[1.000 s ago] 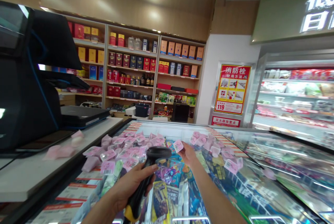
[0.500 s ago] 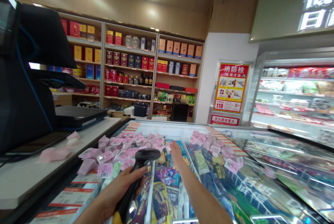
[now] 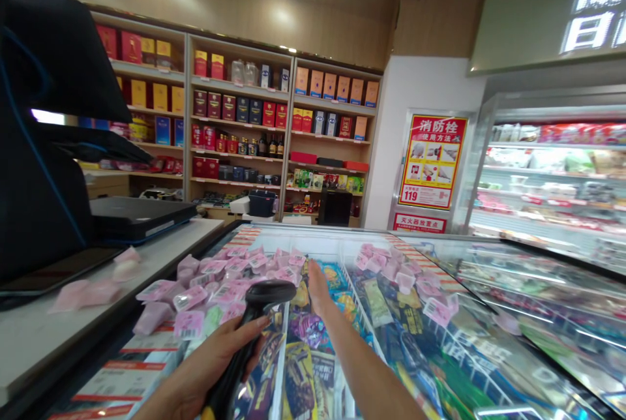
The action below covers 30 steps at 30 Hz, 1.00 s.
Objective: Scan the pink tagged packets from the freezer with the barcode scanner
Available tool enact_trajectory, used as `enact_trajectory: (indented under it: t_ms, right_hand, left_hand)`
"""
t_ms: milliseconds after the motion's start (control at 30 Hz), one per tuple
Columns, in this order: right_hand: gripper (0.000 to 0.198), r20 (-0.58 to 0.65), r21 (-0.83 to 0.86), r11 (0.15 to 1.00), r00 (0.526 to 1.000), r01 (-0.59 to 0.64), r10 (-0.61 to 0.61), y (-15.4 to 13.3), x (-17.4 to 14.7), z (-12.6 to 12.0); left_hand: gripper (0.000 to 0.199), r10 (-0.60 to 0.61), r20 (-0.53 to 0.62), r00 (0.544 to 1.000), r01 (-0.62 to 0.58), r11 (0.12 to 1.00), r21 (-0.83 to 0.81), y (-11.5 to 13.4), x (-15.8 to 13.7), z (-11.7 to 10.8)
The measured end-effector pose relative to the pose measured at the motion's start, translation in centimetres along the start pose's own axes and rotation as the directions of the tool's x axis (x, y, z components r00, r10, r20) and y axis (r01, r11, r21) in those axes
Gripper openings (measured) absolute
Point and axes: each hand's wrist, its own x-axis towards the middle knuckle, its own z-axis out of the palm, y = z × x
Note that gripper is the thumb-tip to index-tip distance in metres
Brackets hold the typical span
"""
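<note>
My left hand [image 3: 235, 342] is wrapped round the handle of a black barcode scanner [image 3: 267, 291], its head up and over the freezer's glass top. My right hand [image 3: 317, 286] is stretched forward, seen edge-on, fingers straight and apparently holding nothing. It is at the right edge of a spread of pink plastic cups [image 3: 215, 283], beside the nearest ones. Many cups lie on their sides, and several show white barcode labels. A second group of pink cups [image 3: 401, 273] lies to the right of my right arm. Packaged ice creams [image 3: 300, 374] show through the glass below.
On the left, a white counter [image 3: 29, 348] holds a black checkout terminal [image 3: 44, 146] and a few loose pink pieces [image 3: 88, 293]. Shelves of boxed bottles [image 3: 239, 110] stand behind. A red fire-hydrant sign [image 3: 430, 159] and a lit chiller [image 3: 552, 179] are at the right.
My right hand has moved slightly left, to the edge of the cup pile; a pink cup beside its fingers has shifted left with it. My left hand keeps the scanner. The view has shifted slightly.
</note>
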Motion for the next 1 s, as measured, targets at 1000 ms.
enact_trajectory:
  t_ms: [1000]
  right_hand:
    - [0.02, -0.265, -0.367, 0.897, 0.952, -0.247, 0.153, 1.5, 1.5, -10.5]
  left_hand:
    - [0.032, 0.004, 0.043, 0.999, -0.003, 1.0, -0.013, 1.2, 1.0, 3.5]
